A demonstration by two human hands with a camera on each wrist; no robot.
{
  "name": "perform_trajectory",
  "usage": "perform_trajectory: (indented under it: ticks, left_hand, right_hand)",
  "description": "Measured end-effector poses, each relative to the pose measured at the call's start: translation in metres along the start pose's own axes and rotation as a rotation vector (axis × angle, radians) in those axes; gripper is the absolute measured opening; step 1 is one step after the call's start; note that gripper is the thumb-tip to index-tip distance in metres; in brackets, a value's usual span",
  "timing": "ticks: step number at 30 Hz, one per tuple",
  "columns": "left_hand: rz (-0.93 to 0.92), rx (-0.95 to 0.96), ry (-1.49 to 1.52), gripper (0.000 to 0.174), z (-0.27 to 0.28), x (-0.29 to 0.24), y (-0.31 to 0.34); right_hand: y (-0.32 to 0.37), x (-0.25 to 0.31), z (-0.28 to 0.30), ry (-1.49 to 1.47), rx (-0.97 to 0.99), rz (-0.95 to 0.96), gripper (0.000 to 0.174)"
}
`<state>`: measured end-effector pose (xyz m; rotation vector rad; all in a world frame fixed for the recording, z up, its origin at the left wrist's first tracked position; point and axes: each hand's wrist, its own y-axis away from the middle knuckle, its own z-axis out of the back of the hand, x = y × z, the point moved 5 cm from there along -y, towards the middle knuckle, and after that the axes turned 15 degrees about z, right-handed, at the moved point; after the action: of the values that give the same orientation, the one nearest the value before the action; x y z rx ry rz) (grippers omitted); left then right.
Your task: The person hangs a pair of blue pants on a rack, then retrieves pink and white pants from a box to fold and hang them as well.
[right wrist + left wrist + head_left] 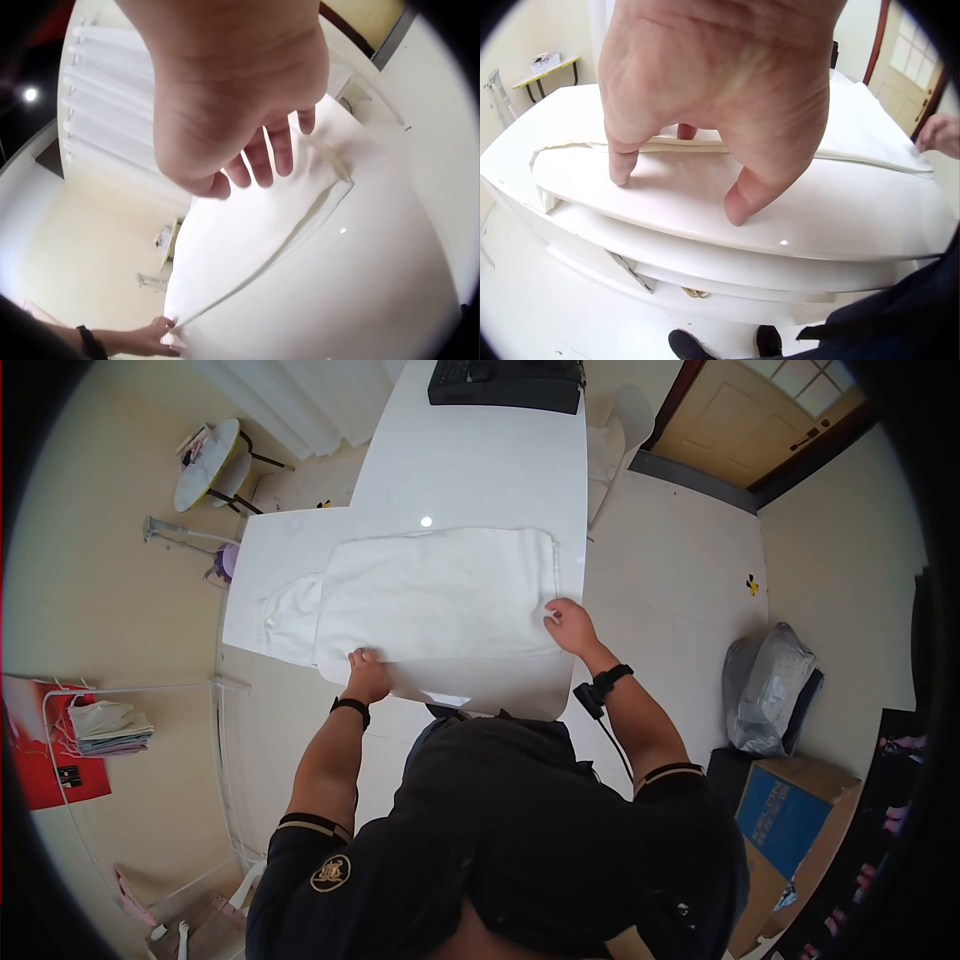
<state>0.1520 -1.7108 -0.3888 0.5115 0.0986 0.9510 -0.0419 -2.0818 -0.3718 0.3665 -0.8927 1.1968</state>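
White cloth (435,595) beside left grip (369,678)

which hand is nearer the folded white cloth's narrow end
Left: left hand is at the near edge, close to that narrow end; right hand is at the opposite end.

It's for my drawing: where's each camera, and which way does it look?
Head: worn there, facing forward and down at white cloth, arms, shirt.
Left wrist: worn there, facing past the left hand toward table and shoes.
Right wrist: worn there, facing past the right hand across the cloth.
Both wrist views share both hands.
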Motion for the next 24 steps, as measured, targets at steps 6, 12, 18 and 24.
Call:
perform_trajectory:
  ticks: [6,12,18,24]
  left_hand:
    - [0.109,-0.025,0.254,0.049,-0.006,0.007,-0.002]
    - [0.087,-0.047,0.145,0.053,-0.046,0.022,-0.020]
    - [0.104,-0.102,0.254,0.053,-0.041,0.022,-0.013]
    - [0.066,-0.069,0.164,0.049,-0.027,0.014,-0.007]
  right_hand:
    - [-0.078,-0.062,0.003,0.064,-0.173,-0.253,0.036]
    - [-0.124,-0.088,-0.001,-0.048,-0.249,-0.386,0.055]
    - [-0.123,-0.072,-0.002,-0.608,-0.283,-0.596,0.061]
    - [-0.115,-0.097,-0.005,-0.089,-0.264,-0.489,0.051]
